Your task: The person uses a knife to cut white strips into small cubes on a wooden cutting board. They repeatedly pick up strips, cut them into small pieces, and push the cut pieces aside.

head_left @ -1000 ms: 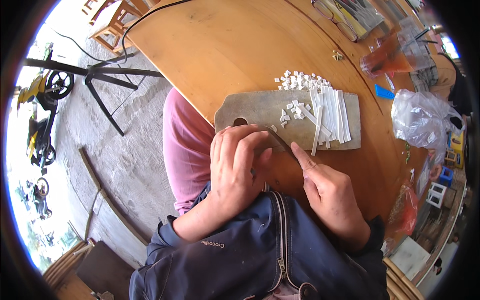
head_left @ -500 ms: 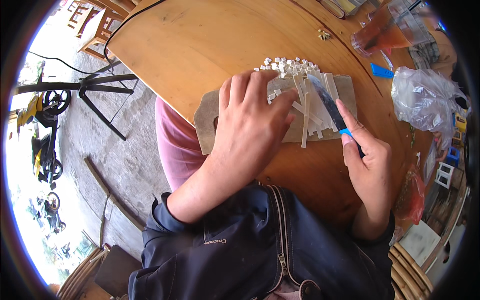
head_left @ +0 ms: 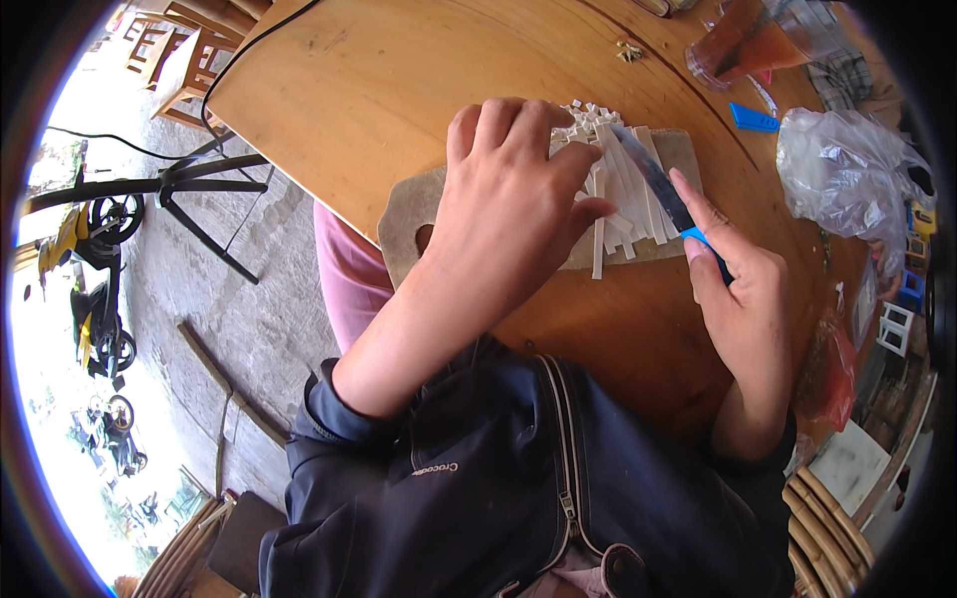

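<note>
My left hand [head_left: 508, 199] hovers over or rests on the left part of the cutting board [head_left: 409, 204], fingers bent and thumb apart; its fingertips are partly hidden among small white cut pieces [head_left: 588, 112] along the board's far edge. My right hand [head_left: 738, 299] grips a knife [head_left: 668, 199] with a blue handle and dark blade, index finger along the blade. The blade's tip reaches over flat white strips [head_left: 623, 199] lying lengthwise on the board.
The wooden table [head_left: 349, 100] holds a cup of amber drink [head_left: 723, 55], a blue plastic piece [head_left: 753, 117], a clear bag [head_left: 837, 179] and a red bag [head_left: 832, 369]. A black metal stand [head_left: 184, 184], wooden stools [head_left: 184, 70] and motorbikes [head_left: 90, 269] are at the left.
My left hand has moved forward from the board's near edge onto the pile. My right hand has moved right and forward, swinging the knife across the strips. The view has shifted.
</note>
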`<state>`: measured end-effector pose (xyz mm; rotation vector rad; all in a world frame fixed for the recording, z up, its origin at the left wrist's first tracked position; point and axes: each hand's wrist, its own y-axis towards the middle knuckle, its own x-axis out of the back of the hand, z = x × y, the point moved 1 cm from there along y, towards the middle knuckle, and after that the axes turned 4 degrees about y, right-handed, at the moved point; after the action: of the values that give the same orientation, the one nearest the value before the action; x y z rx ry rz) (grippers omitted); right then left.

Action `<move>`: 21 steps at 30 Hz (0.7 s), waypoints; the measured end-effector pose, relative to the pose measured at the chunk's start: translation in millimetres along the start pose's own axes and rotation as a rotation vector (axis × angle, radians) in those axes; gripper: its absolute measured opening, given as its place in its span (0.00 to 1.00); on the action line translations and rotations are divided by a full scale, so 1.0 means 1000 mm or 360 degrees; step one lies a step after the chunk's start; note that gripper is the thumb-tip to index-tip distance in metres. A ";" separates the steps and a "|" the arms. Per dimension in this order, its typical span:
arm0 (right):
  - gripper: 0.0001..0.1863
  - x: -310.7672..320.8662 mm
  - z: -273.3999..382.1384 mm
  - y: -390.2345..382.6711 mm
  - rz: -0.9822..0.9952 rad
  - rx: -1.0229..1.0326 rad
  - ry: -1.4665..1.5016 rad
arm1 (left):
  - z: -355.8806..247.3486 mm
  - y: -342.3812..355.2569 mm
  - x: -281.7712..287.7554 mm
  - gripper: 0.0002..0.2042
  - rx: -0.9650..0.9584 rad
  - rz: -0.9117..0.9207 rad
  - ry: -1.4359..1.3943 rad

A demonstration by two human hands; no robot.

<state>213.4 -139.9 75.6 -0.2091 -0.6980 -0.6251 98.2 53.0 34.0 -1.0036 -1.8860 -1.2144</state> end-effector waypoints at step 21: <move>0.27 -0.032 0.009 -0.010 0.0306 -0.0096 0.0237 | 0.017 -0.027 0.049 0.06 0.0627 -0.0063 -0.1007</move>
<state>183.3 -129.8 61.0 -0.2791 -0.5091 -0.4724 49.1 74.0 58.7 -1.2139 -2.5053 -0.5218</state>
